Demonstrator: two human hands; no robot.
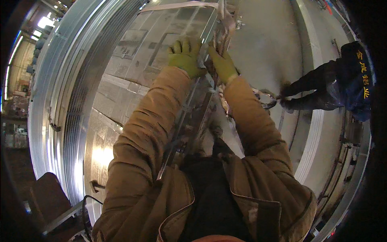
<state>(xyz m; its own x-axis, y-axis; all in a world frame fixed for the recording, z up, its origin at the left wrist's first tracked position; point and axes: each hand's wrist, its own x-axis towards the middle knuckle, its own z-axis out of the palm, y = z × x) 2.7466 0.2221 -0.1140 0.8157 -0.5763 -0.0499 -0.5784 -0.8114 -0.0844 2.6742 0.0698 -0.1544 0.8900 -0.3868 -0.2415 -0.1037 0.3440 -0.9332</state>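
Observation:
My left hand, in a yellow-green work glove, lies spread on top of a flat stack wrapped in clear film over brown sheets. Its thumb points toward the stack's right edge. Just across that edge, my right hand, gloved alike, closes around a worn webbing strap. Part of the strap is hidden behind the glove. From there the strap hangs down the stack's side. A paler flat strap crosses the stack's far end.
Long silver metal profiles stand along the left. A co-worker in dark clothes bends in from the right, hands near a strap loop. Grey floor lies between us, and a long pale beam runs along the right.

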